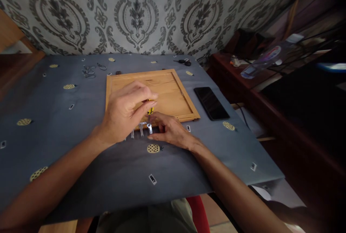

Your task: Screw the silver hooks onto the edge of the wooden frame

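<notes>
A light wooden frame point(173, 94) lies flat on the grey-blue tablecloth point(81, 143). My left hand point(127, 112) is closed round the top of a small yellow-handled screwdriver point(150, 110), held upright at the frame's near edge. My right hand point(169, 130) rests on the cloth right of it, fingers pinched on a small metal bracket point(149, 128) under the screwdriver tip. Two more small metal pieces point(137, 130) lie by the frame's edge, below my left hand.
A black phone point(211, 102) lies right of the frame. Loose metal hooks point(90, 70) and a dark small object point(183, 61) sit near the patterned wall. The table edge drops off at right beside a dark wooden shelf point(243, 78) holding a plastic bottle point(263, 60).
</notes>
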`<state>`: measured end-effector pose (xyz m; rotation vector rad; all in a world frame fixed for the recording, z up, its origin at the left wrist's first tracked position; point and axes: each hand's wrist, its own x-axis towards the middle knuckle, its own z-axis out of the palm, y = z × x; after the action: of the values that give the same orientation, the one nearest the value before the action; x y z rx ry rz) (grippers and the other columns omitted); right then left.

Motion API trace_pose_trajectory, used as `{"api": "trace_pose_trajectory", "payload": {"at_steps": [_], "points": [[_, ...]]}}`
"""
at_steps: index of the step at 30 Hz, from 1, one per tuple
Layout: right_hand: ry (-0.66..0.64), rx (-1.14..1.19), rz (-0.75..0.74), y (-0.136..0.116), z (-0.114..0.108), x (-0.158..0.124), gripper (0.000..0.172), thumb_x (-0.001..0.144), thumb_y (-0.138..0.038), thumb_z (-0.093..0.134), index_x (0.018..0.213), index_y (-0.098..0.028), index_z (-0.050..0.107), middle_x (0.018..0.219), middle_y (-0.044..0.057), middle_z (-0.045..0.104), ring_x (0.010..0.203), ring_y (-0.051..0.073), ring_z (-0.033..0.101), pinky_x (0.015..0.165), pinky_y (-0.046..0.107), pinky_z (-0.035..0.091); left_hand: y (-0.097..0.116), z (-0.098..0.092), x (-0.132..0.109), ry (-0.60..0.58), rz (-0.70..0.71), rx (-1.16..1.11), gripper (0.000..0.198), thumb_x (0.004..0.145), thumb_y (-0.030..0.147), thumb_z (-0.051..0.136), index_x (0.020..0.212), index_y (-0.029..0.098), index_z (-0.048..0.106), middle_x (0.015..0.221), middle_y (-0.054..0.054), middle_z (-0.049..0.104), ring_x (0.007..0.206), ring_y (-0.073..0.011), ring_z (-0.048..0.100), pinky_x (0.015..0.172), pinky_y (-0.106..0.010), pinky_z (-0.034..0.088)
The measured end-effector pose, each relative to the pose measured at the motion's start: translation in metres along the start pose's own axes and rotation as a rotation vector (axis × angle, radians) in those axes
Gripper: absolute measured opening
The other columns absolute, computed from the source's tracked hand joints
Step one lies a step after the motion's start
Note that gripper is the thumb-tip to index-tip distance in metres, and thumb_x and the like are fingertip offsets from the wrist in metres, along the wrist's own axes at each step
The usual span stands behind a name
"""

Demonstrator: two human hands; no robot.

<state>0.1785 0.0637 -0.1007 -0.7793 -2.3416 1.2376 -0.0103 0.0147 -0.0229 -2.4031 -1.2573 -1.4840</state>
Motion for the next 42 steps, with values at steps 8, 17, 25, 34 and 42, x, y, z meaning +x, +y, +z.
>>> {"api": "trace_pose_trajectory", "payload": {"at_steps": [8,17,25,34,42], "points": [[-0.011,-0.022,0.027,-0.0015,-0.0008,0.0000,0.047,0.076,-0.036,0.078,0.115,-0.020,0.059,0.075,-0.005,0.056,0.061,0.011,0.045,0.056,0.028,0.035,0.0005,0.0002,0.0010,-0.018,-0.035,-0.056,0.012,0.089,0.009,0.062,0.090,0.020,0.068,0.087,-0.003,0.071,0.083,-0.0145,0.068,0.072,-0.029,0.057],[-0.005,-0.002,0.019,-0.0013,-0.0006,0.0000,0.051,0.075,-0.034,0.080,0.118,-0.018,0.059,0.076,-0.005,0.056,0.062,0.011,0.046,0.058,0.028,0.036,0.0008,-0.0008,0.0009,-0.049,-0.048,-0.061,0.014,0.090,0.008,0.060,0.091,0.021,0.066,0.089,-0.002,0.072,0.087,-0.0153,0.070,0.075,-0.029,0.057],[-0.006,-0.046,0.016,-0.0007,-0.0006,0.0006,0.048,0.075,-0.036,0.079,0.115,-0.019,0.059,0.080,-0.003,0.059,0.063,0.011,0.046,0.059,0.028,0.037,-0.0045,0.0012,-0.0004,-0.017,-0.031,-0.042,0.009,0.088,0.012,0.067,0.094,0.019,0.067,0.091,-0.004,0.069,0.088,-0.0153,0.067,0.074,-0.029,0.058],[-0.002,-0.040,0.001,0.0012,-0.0004,-0.0003,0.050,0.076,-0.037,0.078,0.119,-0.020,0.059,0.080,-0.003,0.060,0.064,0.011,0.047,0.059,0.028,0.037,-0.0019,0.0029,-0.0016,0.030,-0.036,0.020,0.012,0.088,0.010,0.065,0.091,0.022,0.068,0.086,-0.002,0.067,0.081,-0.0143,0.065,0.070,-0.030,0.056],[-0.007,-0.032,0.017,-0.0002,-0.0002,0.0001,0.050,0.075,-0.034,0.079,0.118,-0.018,0.059,0.076,-0.004,0.057,0.061,0.011,0.046,0.058,0.027,0.037,-0.0002,0.0004,-0.0002,-0.018,-0.068,-0.025,0.014,0.087,0.010,0.065,0.097,0.020,0.066,0.090,-0.002,0.071,0.080,-0.0139,0.068,0.073,-0.027,0.059]]}}
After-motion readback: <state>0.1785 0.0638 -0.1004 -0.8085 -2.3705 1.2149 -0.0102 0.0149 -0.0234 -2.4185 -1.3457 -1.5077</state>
